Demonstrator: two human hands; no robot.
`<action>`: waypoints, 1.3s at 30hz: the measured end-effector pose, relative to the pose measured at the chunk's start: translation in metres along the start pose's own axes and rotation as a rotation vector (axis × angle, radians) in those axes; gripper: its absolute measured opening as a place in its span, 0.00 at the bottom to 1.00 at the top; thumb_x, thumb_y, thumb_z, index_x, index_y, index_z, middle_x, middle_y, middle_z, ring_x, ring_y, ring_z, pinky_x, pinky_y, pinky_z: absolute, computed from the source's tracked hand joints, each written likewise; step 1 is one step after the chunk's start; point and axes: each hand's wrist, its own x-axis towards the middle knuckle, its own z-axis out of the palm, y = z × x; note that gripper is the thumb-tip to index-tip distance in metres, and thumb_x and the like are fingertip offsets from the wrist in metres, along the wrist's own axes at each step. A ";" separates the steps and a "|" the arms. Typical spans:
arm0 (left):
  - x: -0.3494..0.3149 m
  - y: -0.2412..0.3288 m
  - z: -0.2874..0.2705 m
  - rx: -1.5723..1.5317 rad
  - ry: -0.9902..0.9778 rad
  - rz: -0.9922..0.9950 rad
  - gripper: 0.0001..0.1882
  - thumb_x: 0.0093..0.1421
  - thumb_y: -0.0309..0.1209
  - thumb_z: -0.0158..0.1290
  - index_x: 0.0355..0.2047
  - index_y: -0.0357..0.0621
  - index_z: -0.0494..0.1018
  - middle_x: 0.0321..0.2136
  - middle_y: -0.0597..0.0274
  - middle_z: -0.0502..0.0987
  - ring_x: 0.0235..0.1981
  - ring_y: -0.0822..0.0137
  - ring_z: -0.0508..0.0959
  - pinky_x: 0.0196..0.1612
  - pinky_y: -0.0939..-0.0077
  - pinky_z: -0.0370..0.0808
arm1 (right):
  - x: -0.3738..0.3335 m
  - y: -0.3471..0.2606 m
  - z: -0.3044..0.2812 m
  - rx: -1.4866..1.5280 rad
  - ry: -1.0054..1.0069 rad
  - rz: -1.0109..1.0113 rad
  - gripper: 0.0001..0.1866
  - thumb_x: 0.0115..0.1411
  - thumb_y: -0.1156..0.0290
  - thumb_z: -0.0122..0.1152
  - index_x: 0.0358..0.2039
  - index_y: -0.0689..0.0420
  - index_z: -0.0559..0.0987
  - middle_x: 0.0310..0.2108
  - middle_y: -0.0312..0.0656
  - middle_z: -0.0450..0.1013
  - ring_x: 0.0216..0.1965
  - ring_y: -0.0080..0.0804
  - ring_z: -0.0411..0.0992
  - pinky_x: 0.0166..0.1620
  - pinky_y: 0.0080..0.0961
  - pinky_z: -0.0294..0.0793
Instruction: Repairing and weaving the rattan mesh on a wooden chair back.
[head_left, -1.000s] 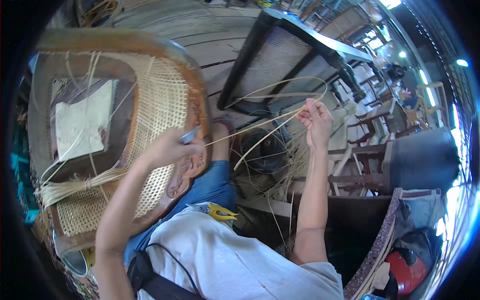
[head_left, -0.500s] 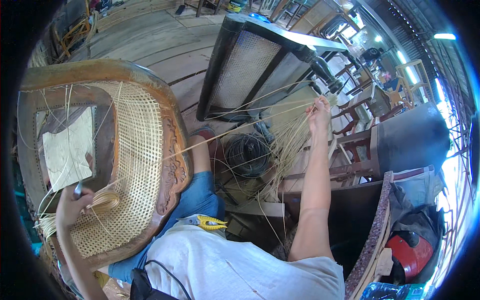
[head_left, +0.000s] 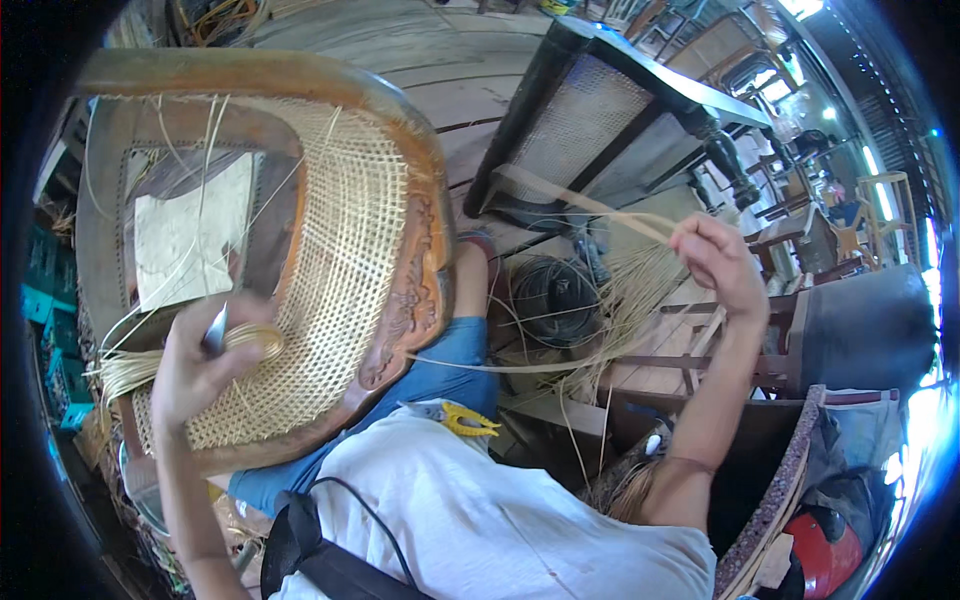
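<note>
On my left leans a carved wooden chair frame [head_left: 432, 200] with a woven cane panel [head_left: 345, 260]. My left hand [head_left: 195, 375] is over its lower part, fingers curled around a pointed metal tool [head_left: 216, 328] with a bright tip. A bundle of cane strands [head_left: 130, 372] lies beside and partly behind this hand. Raised out to the right, my right hand [head_left: 722, 262] is closed on cane strands [head_left: 640, 218], which trail off to the left, blurred. Another strand [head_left: 500, 369] sags across my lap. Loose strands hang from the chair's inner opening, where a pale sheet [head_left: 192, 235] sits.
Yellow-handled pliers [head_left: 465, 418] rest on my lap. Beyond my knee are a black coil [head_left: 556, 300] and a heap of loose cane [head_left: 640, 290]. A dark cane-panelled furniture piece [head_left: 580, 125] stands ahead. At the right are a dark rounded seat [head_left: 865, 330] and a red object [head_left: 825, 548].
The view has shifted, so the chair appears farther right and higher. My right hand has come closer to me with its strands; the long taut strand across the chair is now slack near my lap.
</note>
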 end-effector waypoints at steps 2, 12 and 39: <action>0.015 0.046 0.021 0.136 0.013 0.465 0.24 0.51 0.31 0.64 0.49 0.39 0.75 0.45 0.54 0.77 0.44 0.65 0.77 0.47 0.74 0.73 | 0.003 -0.055 0.028 -0.282 -0.033 -0.397 0.08 0.62 0.71 0.52 0.31 0.59 0.78 0.21 0.35 0.70 0.16 0.19 0.63 0.20 0.18 0.59; 0.075 0.075 0.065 0.170 0.063 0.655 0.15 0.58 0.30 0.59 0.45 0.39 0.77 0.33 0.59 0.78 0.30 0.72 0.76 0.30 0.78 0.71 | 0.067 0.083 -0.035 -1.420 -0.026 0.435 0.13 0.47 0.67 0.61 0.32 0.61 0.83 0.35 0.51 0.79 0.40 0.45 0.79 0.43 0.36 0.78; 0.118 0.061 0.154 -0.118 -0.218 0.645 0.28 0.57 0.40 0.62 0.55 0.42 0.71 0.42 0.57 0.78 0.45 0.68 0.77 0.49 0.70 0.74 | -0.018 -0.078 -0.187 -0.580 0.238 0.266 0.05 0.49 0.72 0.57 0.24 0.61 0.76 0.27 0.42 0.75 0.27 0.32 0.73 0.39 0.30 0.72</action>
